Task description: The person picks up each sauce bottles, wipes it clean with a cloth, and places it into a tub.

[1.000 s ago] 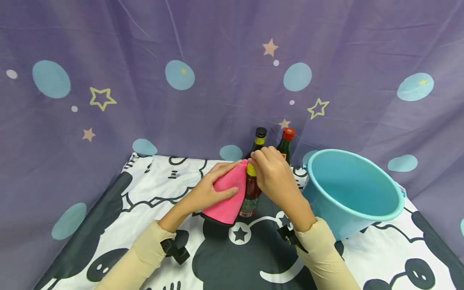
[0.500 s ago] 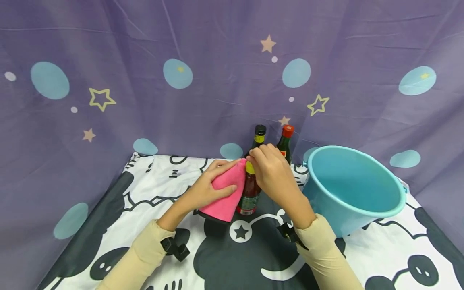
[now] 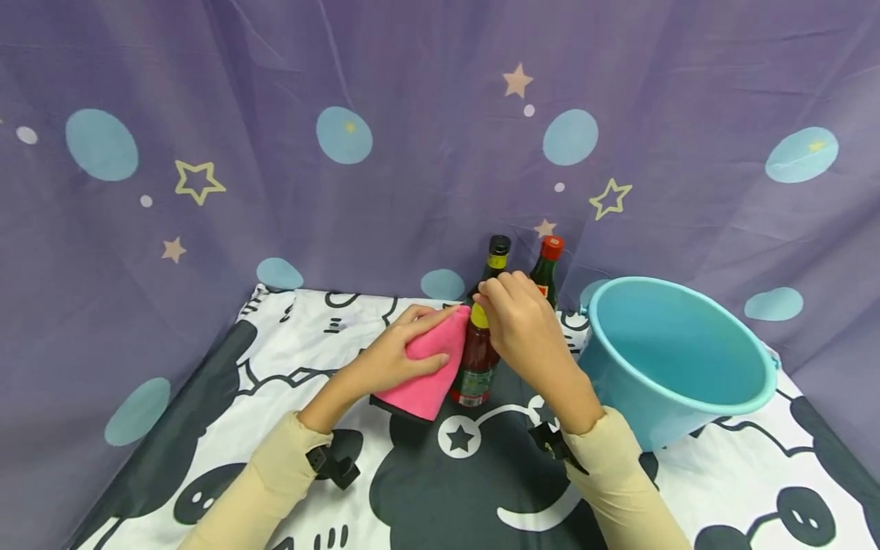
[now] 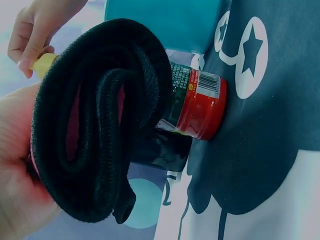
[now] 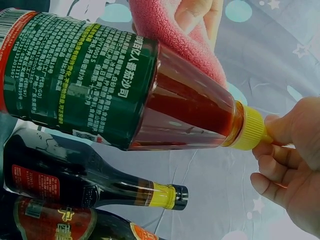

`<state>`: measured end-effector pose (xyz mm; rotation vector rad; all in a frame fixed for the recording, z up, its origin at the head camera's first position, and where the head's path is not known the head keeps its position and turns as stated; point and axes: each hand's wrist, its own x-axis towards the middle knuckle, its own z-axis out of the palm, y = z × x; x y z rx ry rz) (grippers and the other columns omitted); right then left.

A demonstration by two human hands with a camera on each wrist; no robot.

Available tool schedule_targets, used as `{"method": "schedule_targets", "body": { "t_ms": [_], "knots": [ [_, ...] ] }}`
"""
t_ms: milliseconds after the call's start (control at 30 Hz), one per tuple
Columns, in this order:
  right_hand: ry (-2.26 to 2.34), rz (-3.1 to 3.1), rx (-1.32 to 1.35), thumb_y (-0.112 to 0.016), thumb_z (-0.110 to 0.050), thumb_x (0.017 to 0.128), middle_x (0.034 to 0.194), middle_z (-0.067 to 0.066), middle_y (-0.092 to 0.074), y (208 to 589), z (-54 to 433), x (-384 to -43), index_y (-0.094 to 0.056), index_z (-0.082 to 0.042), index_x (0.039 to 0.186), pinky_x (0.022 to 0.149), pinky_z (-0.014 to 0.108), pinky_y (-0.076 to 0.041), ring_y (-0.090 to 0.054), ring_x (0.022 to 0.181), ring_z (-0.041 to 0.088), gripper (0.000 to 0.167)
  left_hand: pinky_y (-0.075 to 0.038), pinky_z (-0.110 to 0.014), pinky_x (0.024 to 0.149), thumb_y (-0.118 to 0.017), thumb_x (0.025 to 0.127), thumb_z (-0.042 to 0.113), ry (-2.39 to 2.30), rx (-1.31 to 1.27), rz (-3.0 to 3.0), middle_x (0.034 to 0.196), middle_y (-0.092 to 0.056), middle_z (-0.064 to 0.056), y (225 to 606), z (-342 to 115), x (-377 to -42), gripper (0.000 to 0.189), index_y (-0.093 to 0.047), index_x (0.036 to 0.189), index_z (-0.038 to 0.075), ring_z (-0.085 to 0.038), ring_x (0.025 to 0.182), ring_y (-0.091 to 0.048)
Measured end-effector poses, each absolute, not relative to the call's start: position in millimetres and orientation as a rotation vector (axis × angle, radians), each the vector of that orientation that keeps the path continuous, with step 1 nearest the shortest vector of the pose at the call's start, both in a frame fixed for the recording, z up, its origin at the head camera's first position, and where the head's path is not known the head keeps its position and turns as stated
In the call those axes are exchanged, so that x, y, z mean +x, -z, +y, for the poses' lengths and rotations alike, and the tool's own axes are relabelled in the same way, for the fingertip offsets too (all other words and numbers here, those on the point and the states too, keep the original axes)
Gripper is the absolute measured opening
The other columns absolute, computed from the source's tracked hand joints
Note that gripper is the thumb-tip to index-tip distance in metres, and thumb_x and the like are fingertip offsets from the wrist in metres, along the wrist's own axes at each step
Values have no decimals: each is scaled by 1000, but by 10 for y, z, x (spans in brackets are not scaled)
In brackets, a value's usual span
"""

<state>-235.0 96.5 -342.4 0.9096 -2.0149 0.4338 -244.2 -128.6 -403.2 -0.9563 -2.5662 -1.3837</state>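
A ketchup bottle (image 3: pixel 476 365) with red sauce, a green label and a yellow cap (image 5: pixel 251 130) stands on the patterned cloth covering the table. My right hand (image 3: pixel 525 325) pinches the tip of that cap between thumb and fingers. To the left of the bottle, my left hand (image 3: pixel 395 353) grips a folded pink towel (image 3: pixel 435 370) with black edging, thumb in front. The towel lies close against the bottle's side in the head view. Seen from the left wrist, its rolled black end (image 4: pixel 102 120) hides much of the bottle, leaving the red base (image 4: pixel 207 105) in sight.
Behind stand a dark bottle (image 5: pixel 65 172) with a black cap and yellow neck band, and another bottle with a red cap (image 3: pixel 552 247). A light blue bucket (image 3: pixel 629 405) stands at the right. A purple curtain (image 3: pixel 385 214) hangs behind the table.
The towel's lower end has swung slightly left, away from the bottle's base. The right hand stays at the yellow cap. The head view has shifted a little.
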Motion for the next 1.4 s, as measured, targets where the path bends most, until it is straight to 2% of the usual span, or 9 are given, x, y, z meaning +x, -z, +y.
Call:
{"method": "schedule_targets", "body": {
  "t_ms": [333,567,933,1167,1400],
  "knots": [
    [-422,-1996,920,-69,-3,95,80,13,-58,3439,948,-2357,-63,3,95,69,35,-45,-49,71,26,9,-52,-37,90,-75,92,20,1385,-941,-2651,136,-50,-11,4045,-1349,-2437,68,-48,154,25,-23,115,-55],
    [-435,-2015,909,-68,-4,96,81,12,-59,3446,964,-2342,-63,2,95,68,34,-45,-49,72,26,8,-49,-37,90,-75,92,20,1396,-949,-2717,129,-53,-9,4091,-1368,-2477,68,-49,153,29,-21,111,-52],
    [-431,-2028,906,-67,-6,97,80,12,-57,3413,958,-2341,-62,2,96,69,34,-43,-48,72,26,9,-48,-39,93,-75,92,19,1280,-951,-2743,132,-52,-9,4140,-1376,-2514,68,-48,153,31,-21,115,-52],
    [-424,-2012,904,-69,-3,95,78,11,-56,3409,947,-2316,-62,1,93,65,33,-42,-46,69,24,9,-48,-36,87,-74,91,22,1073,-927,-2818,127,-52,-11,4193,-1370,-2507,66,-49,153,28,-21,103,-56],
    [-420,-2013,895,-69,-4,95,77,11,-56,3402,939,-2305,-62,1,93,67,34,-43,-46,70,25,9,-49,-38,87,-73,91,21,997,-920,-2840,126,-53,-12,4184,-1350,-2472,66,-50,152,25,-21,98,-59]
  ]
}}
